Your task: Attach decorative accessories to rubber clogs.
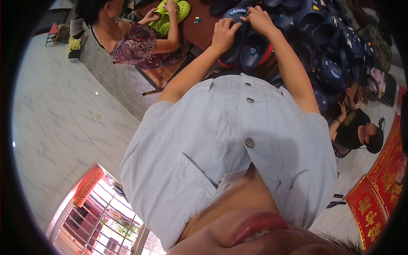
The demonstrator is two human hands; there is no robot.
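At the top of the head view, a navy foam clog [233,50] lies in front of me with a light-blue lettered charm on its upper. My left hand [225,36] grips its side with bent fingers. My right hand [260,20] is closed over the clog's top, its fingertips pinched at a tiny pale shoe charm [242,18] that is partly hidden. Beside it, a second navy clog [251,44] carries a blue flower-like charm [253,52]. Something red shows beneath the pair.
Many navy clogs [329,68] with charms are heaped on the right. At left, a seated person [131,42] holds lime-green clogs [170,17]. A small loose charm [197,20] lies on the brown tabletop [199,34]. Another person [357,127] sits at right.
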